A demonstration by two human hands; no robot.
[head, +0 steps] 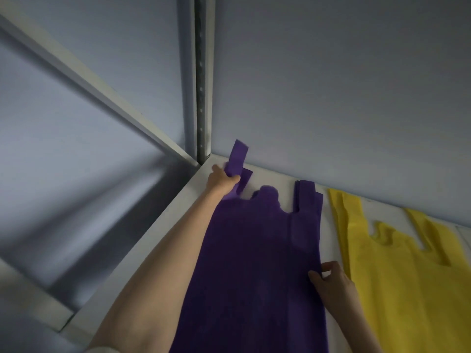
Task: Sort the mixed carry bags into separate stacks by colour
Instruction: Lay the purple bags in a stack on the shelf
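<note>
A purple carry bag [257, 263] lies flat on a white shelf [280, 179], its handles pointing toward the back wall. My left hand [220, 180] grips the bag's left handle near the shelf's back left corner, and the loop stands up above my fingers. My right hand [331, 281] pinches the bag's right edge about halfway down. A yellow carry bag [413, 276] lies flat to the right of the purple one, a strip of white shelf between them. The lower ends of both bags run out of view.
A grey wall [331, 85] rises straight behind the shelf. A perforated metal upright [201, 80] stands at the back left corner, with a slanted grey rail [84, 80] running off to the left. The shelf's left edge [142, 245] drops off beside my left forearm.
</note>
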